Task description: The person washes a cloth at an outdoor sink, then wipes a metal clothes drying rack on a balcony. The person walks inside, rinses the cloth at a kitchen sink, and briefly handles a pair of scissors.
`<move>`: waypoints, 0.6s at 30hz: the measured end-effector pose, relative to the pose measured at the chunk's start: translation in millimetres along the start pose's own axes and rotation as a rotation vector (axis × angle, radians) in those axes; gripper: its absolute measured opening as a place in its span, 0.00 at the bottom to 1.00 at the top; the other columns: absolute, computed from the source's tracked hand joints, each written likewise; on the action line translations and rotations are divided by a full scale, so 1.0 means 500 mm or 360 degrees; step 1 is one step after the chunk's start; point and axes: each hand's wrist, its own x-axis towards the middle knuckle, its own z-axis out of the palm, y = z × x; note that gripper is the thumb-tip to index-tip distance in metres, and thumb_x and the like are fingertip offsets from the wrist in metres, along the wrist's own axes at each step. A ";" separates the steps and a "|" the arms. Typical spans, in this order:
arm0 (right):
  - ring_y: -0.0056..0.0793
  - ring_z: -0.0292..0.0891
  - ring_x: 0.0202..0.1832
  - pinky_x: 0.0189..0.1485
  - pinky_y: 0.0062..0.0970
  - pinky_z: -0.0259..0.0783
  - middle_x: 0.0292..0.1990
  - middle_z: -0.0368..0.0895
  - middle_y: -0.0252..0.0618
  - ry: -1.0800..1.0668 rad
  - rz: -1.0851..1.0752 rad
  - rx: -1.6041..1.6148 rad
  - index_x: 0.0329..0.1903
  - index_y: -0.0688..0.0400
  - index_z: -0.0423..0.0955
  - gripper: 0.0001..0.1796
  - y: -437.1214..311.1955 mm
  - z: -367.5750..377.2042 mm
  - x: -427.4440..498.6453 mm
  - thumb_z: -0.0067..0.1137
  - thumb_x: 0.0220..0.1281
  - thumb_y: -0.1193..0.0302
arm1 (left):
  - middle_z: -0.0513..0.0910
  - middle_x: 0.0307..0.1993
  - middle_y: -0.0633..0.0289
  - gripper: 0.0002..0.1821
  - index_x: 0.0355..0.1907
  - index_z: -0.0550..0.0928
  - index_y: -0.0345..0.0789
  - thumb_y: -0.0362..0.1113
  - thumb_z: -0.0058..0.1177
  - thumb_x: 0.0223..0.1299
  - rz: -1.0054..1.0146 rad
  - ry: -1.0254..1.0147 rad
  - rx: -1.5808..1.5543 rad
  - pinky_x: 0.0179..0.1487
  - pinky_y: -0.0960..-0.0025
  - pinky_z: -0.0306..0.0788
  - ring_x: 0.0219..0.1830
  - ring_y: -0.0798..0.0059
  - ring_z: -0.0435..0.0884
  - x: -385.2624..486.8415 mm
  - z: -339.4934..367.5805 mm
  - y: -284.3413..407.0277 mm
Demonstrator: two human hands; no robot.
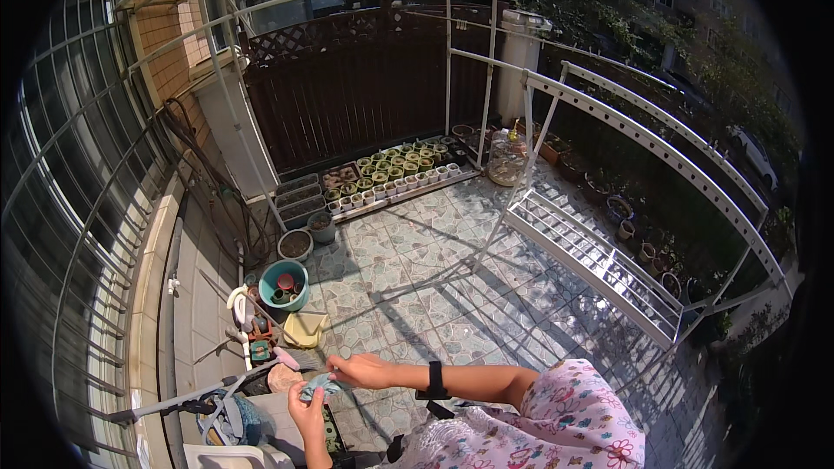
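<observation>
A crumpled light-blue cloth (318, 387) is held between my two hands, low in the view. My left hand (306, 409) grips it from below, thumb against its side. From the right, my right hand (359, 371) pinches its upper edge; a black strap circles that wrist. Just beyond the hands, a broom with a pink head (287, 358) and grey bristles leans near a pinkish rough lump (283, 378), perhaps stone. A yellow dustpan (305, 329) lies farther out on the tiles.
A turquoise tub (284, 284) holds small pots. Potted seedlings (394, 172) stand in rows by a dark fence (365, 91). To the right is a white metal rack (599, 267). A blue patterned bucket (246, 418) and a white plastic chair (228, 457) are at lower left.
</observation>
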 end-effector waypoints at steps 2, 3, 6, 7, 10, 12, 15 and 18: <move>0.56 0.76 0.29 0.32 0.48 0.68 0.25 0.78 0.49 0.0268 0.0218 0.0006 0.49 0.55 0.64 0.13 0.065 -0.088 -0.062 0.50 0.72 0.61 | 0.77 0.37 0.64 0.17 0.47 0.74 0.30 0.26 0.64 0.58 0.0103 -0.0309 0.0169 0.32 0.79 0.70 0.30 0.84 0.75 0.063 0.118 -0.017; 0.54 0.77 0.35 0.35 0.45 0.70 0.29 0.79 0.48 0.0483 0.0314 0.0032 0.45 0.57 0.67 0.11 0.090 -0.126 -0.091 0.53 0.70 0.63 | 0.77 0.37 0.65 0.18 0.47 0.74 0.31 0.26 0.64 0.57 0.0212 -0.0476 0.0279 0.31 0.79 0.68 0.30 0.85 0.74 0.091 0.175 -0.022; 0.47 0.76 0.43 0.44 0.36 0.72 0.42 0.78 0.45 0.1318 0.0068 -0.0045 0.39 0.62 0.71 0.08 0.143 -0.233 -0.181 0.61 0.62 0.75 | 0.80 0.36 0.65 0.21 0.49 0.75 0.31 0.28 0.67 0.54 0.0224 -0.0746 0.0372 0.32 0.78 0.69 0.31 0.84 0.75 0.121 0.330 -0.033; 0.46 0.74 0.42 0.46 0.36 0.72 0.40 0.77 0.43 0.1573 0.0057 -0.0215 0.40 0.63 0.71 0.08 0.153 -0.264 -0.207 0.60 0.61 0.75 | 0.82 0.37 0.63 0.23 0.51 0.75 0.32 0.29 0.68 0.53 0.0236 -0.0791 0.0548 0.34 0.76 0.72 0.32 0.80 0.78 0.135 0.376 -0.033; 0.33 0.72 0.34 0.39 0.27 0.69 0.34 0.75 0.41 0.2015 0.0240 0.0275 0.41 0.64 0.72 0.07 0.165 -0.324 -0.254 0.59 0.64 0.75 | 0.84 0.40 0.57 0.29 0.56 0.75 0.33 0.30 0.69 0.50 0.0473 -0.0987 0.0869 0.41 0.68 0.77 0.36 0.65 0.85 0.163 0.501 -0.033; 0.29 0.71 0.31 0.35 0.26 0.68 0.32 0.75 0.40 0.2003 0.0520 0.0353 0.41 0.64 0.72 0.07 0.171 -0.345 -0.272 0.59 0.66 0.75 | 0.82 0.47 0.50 0.34 0.59 0.74 0.33 0.32 0.71 0.46 0.0750 -0.1102 0.0798 0.54 0.62 0.74 0.51 0.53 0.81 0.167 0.570 -0.034; 0.18 0.66 0.27 0.31 0.21 0.64 0.27 0.72 0.33 0.2011 0.0680 0.0341 0.40 0.63 0.74 0.06 0.197 -0.363 -0.275 0.59 0.67 0.74 | 0.78 0.56 0.50 0.34 0.57 0.77 0.30 0.38 0.73 0.46 0.0771 -0.1497 0.0735 0.61 0.63 0.69 0.60 0.59 0.75 0.210 0.647 -0.034; 0.17 0.64 0.25 0.28 0.21 0.63 0.26 0.72 0.33 0.2104 0.0689 0.0182 0.39 0.63 0.75 0.06 0.235 -0.380 -0.260 0.59 0.67 0.73 | 0.84 0.39 0.62 0.19 0.43 0.83 0.27 0.42 0.67 0.58 0.0047 -0.1565 0.0332 0.47 0.71 0.74 0.41 0.78 0.79 0.251 0.706 -0.046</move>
